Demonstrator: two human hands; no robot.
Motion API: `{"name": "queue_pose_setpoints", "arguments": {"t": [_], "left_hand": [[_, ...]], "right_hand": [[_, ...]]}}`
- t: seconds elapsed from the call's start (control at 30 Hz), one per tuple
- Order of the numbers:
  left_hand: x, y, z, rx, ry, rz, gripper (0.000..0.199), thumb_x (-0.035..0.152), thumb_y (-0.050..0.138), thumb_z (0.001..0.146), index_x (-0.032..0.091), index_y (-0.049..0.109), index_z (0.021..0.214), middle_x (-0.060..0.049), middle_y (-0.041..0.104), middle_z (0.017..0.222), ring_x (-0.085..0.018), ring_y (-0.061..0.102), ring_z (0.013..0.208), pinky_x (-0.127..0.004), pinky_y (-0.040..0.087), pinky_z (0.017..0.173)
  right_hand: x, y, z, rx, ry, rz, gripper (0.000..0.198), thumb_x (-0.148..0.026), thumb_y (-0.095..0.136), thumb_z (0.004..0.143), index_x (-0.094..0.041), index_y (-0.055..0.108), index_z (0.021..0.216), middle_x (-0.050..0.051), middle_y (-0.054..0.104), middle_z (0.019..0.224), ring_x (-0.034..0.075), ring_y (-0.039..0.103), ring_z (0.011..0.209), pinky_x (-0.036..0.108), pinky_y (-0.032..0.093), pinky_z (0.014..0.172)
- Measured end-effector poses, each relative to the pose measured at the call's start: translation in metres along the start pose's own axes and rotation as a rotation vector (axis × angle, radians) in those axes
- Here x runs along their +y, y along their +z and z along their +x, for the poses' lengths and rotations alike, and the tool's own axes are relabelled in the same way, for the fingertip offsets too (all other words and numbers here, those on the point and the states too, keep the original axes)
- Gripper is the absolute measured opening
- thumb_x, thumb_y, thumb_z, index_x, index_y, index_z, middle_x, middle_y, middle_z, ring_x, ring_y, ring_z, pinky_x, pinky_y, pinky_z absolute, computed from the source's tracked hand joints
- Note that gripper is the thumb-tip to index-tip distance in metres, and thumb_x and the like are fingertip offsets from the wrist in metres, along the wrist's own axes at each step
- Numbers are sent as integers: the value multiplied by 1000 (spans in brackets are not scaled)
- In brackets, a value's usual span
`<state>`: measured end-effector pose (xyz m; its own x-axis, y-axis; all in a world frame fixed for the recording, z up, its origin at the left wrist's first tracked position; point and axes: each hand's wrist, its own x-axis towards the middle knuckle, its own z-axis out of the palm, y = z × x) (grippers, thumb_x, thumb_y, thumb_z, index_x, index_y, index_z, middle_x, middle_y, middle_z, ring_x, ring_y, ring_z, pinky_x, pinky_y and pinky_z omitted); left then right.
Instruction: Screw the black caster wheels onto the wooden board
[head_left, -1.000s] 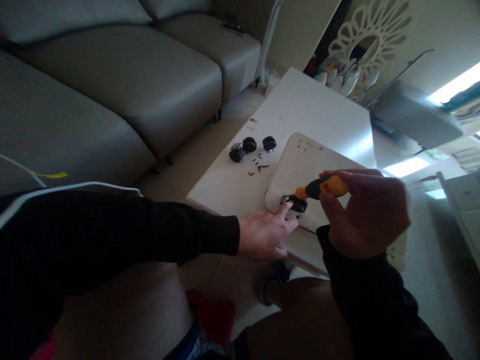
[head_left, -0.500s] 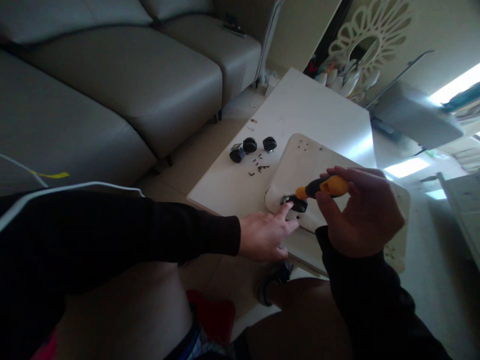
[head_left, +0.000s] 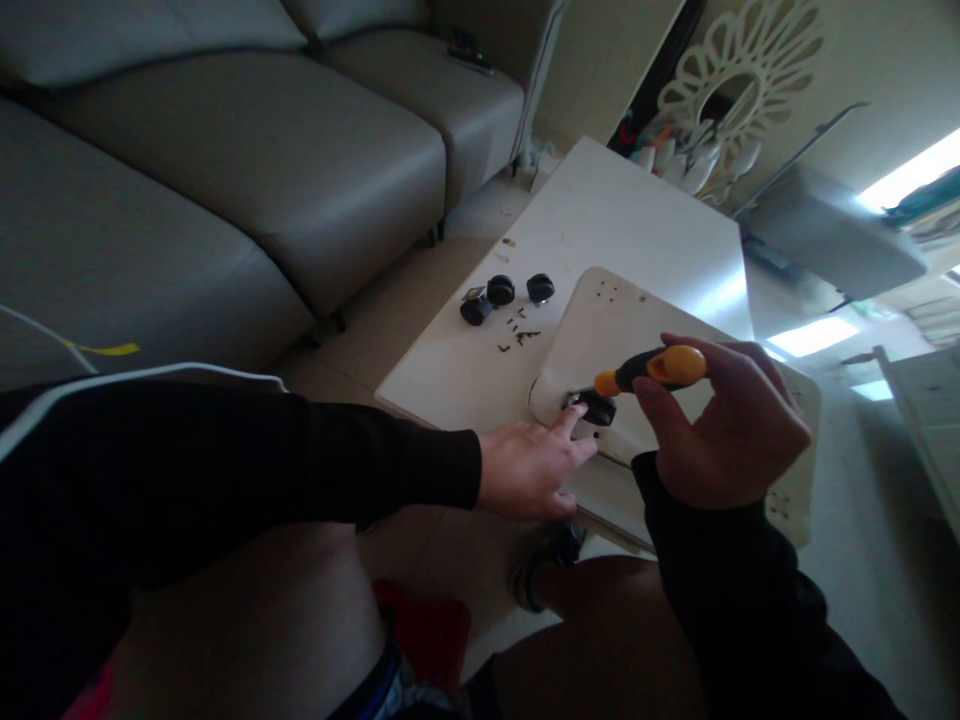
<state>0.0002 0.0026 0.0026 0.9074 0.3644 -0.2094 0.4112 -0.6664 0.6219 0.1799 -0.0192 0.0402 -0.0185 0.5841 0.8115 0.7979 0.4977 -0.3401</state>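
Note:
My right hand [head_left: 727,425] is closed round a screwdriver [head_left: 671,367] with a yellow and black handle. The screwdriver's front end leans down to the left, over a black caster [head_left: 596,407]; its tip is hard to make out. That caster lies on a pale board [head_left: 660,320] with rounded corners and small holes. From the left, my left hand [head_left: 529,465] reaches in with fingers spread, one fingertip touching the caster near its mounting plate. Farther off, more black casters [head_left: 500,290] and several small dark screws [head_left: 525,337] rest on the white table [head_left: 622,210].
Along the left stands a grey sofa [head_left: 300,150] with a dark object on its seat. A white cable [head_left: 172,370] crosses above my left sleeve. Something red [head_left: 427,630] is on the floor by my legs. A white petal-framed mirror [head_left: 742,80] stands beyond the table.
The screwdriver handle has turned a little and shifted slightly right in my right hand. My left hand and the caster stay almost where they were.

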Motion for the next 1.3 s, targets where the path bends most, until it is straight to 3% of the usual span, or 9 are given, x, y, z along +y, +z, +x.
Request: {"name": "queue_pose_setpoints", "arguments": {"t": [0.1,0.2,0.33,0.4,0.53,0.73,1.03,1.3], "left_hand": [[-4,-4,1,29,8,-17,49,39,61,92,18,53,136,-21,19,170,-33,66,121,-46,54,103],[-12,-12,3,89,46,-67,43,35,63,91,17,60,131,-17,36,162,-30,63,125,-40,51,106],[-33,-32,10,161,12,-108,27,31,64,91,16,70,112,-11,69,123,-22,69,98,-33,53,89],[-51,-45,15,208,-63,-81,21,30,64,90,16,74,101,-8,76,104,-21,69,92,-33,52,86],[-96,-59,23,354,-269,29,25,28,63,86,16,77,102,-9,77,104,-23,70,96,-32,50,88],[-141,-46,31,292,-343,180,48,31,63,83,17,72,128,-12,65,137,-29,63,120,-33,47,103],[-145,-45,33,249,-353,208,38,25,62,82,16,74,117,-11,70,127,-24,64,113,-30,47,99],[-144,-41,33,254,-338,195,25,24,63,81,18,76,102,-10,73,116,-24,67,99,-31,50,86]], "right_hand": [[-2,1,1,83,-1,32,33,-29,85,74,-25,77,107,4,74,93,20,65,77,38,50,69],[-6,2,4,253,-19,91,28,-33,85,75,-24,79,100,5,71,87,22,63,79,39,50,70],[-12,-1,7,347,-42,35,24,-38,83,78,-25,78,98,6,65,82,26,63,84,44,51,77],[-14,-3,8,360,-48,0,24,-40,82,78,-25,78,97,6,65,82,27,64,84,47,52,80],[-16,-6,10,360,-67,34,26,-38,85,75,-25,80,98,5,69,81,25,65,82,45,53,75],[-19,-10,9,360,-67,82,31,-36,88,71,-28,81,100,3,67,79,21,60,75,41,50,66],[-14,-15,-4,307,-50,89,32,-28,88,71,-26,80,102,2,70,84,20,60,75,38,47,68],[-16,-12,2,405,-129,71,23,-36,85,75,-24,79,94,2,61,76,18,53,73,35,41,66]]}}
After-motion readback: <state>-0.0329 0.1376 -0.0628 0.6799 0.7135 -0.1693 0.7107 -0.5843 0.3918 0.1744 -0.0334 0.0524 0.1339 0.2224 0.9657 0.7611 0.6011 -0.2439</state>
